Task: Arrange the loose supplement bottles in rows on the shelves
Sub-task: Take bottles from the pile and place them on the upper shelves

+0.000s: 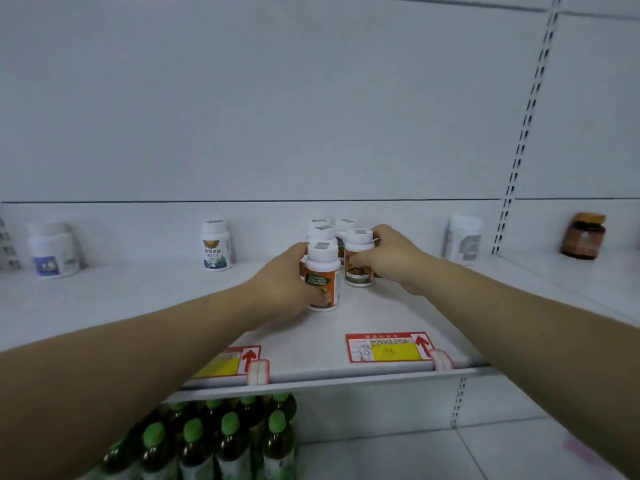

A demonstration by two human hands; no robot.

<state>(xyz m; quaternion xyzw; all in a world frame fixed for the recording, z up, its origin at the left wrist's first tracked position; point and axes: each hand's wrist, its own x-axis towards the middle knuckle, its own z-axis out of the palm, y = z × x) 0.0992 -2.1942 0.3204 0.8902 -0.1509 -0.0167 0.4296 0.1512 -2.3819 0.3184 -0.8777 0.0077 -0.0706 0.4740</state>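
Observation:
On the white shelf (398, 317) stands a small cluster of white supplement bottles with orange and green labels. My left hand (287, 282) grips the front bottle (322, 277), thumb across its label. My right hand (388, 258) grips the bottle (358, 259) just behind and to the right, fingers wrapped around its far side. Three more matching bottles (325, 230) stand upright behind these two, partly hidden. Both held bottles stand upright on the shelf.
Single bottles stand along the back: a white one with a blue label (53, 251) at far left, a white one with a gold emblem (216, 245), a white one (462, 239) at right, a brown jar (585, 235) at far right. Red price tags (388, 346) line the front edge. Green-capped dark bottles (221, 434) fill the shelf below.

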